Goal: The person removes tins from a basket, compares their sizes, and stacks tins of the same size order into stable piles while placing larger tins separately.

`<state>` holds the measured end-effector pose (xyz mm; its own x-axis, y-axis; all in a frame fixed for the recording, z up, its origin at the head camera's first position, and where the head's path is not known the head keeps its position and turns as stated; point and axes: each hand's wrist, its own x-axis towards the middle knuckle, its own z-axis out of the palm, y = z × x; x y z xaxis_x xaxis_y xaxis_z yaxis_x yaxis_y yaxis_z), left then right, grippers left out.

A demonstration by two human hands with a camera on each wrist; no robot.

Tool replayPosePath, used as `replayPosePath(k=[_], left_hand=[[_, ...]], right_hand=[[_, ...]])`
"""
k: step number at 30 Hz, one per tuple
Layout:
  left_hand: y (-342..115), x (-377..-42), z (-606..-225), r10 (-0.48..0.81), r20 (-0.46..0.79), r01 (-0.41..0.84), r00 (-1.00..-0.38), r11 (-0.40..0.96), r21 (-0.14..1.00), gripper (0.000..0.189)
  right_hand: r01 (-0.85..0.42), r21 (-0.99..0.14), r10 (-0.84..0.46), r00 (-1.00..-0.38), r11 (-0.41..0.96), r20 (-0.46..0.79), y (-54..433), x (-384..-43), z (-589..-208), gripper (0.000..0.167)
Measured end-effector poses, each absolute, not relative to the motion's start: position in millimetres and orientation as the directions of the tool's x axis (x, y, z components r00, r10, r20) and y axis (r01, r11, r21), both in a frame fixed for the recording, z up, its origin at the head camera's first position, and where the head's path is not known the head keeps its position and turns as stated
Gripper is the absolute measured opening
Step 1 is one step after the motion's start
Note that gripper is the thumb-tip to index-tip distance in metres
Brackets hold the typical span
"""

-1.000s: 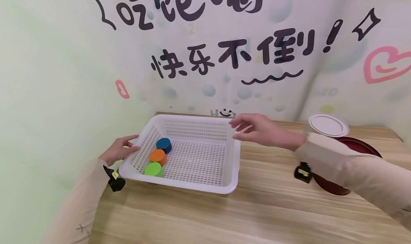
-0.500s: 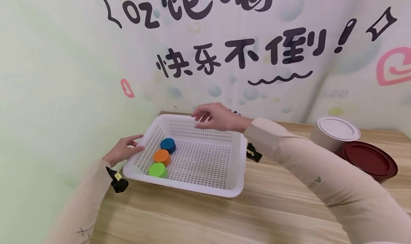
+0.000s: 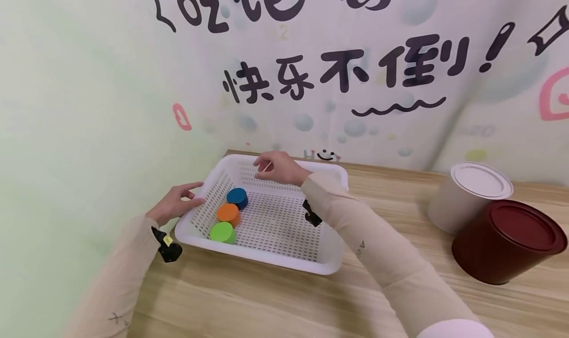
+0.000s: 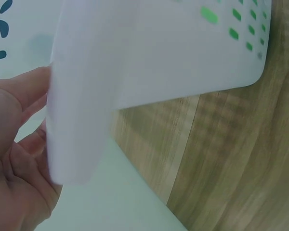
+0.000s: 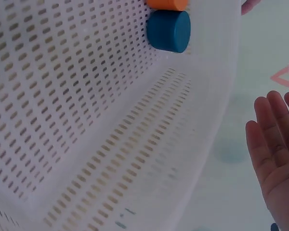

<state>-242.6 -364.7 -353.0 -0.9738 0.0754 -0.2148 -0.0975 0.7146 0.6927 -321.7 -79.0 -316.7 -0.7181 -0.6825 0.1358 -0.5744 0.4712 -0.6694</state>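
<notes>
A white perforated plastic basket [image 3: 284, 266] sits on the wooden table. Along its left side stand three short cylinders: blue [image 3: 237, 197], orange [image 3: 228, 213] and light green [image 3: 223, 232]. My left hand [image 3: 176, 202] holds the basket's left rim. In the left wrist view the rim [image 4: 86, 96] hides part of its fingers. Over the basket's far side hovers my right hand [image 3: 280, 168], fingers loosely bent and holding nothing. Its fingers [image 5: 269, 130] show bare beyond the rim in the right wrist view, apart from the blue cylinder [image 5: 168, 31].
To the right stand a white lidded bucket [image 3: 462, 199] and a dark red lidded bucket [image 3: 493, 249], side by side. A printed cloth [image 3: 378, 130] hangs behind the table [image 3: 249, 298], and pale green cloth [image 3: 89, 155] borders the left.
My right hand has moved left, from the basket's right rim to above its far side. The head view has shifted, bringing the buckets fully out from behind my right arm. My left hand stays on the rim.
</notes>
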Motion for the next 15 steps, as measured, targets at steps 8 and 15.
replayPosePath(k=[8, 15], left_hand=[[-364, -243, -352, 0.076, -0.211, -0.095, -0.974, 0.713, 0.695, 0.063], [-365, -243, -354, 0.07, -0.212, -0.102, -0.975, 0.704, 0.703, 0.064]], right_hand=[[-0.496, -0.713, -0.646, -0.759, 0.496, 0.078, -102, -329, -356, 0.033], [-0.428, -0.721, -0.615, -0.788, 0.545, 0.004, -128, -324, -379, 0.04]])
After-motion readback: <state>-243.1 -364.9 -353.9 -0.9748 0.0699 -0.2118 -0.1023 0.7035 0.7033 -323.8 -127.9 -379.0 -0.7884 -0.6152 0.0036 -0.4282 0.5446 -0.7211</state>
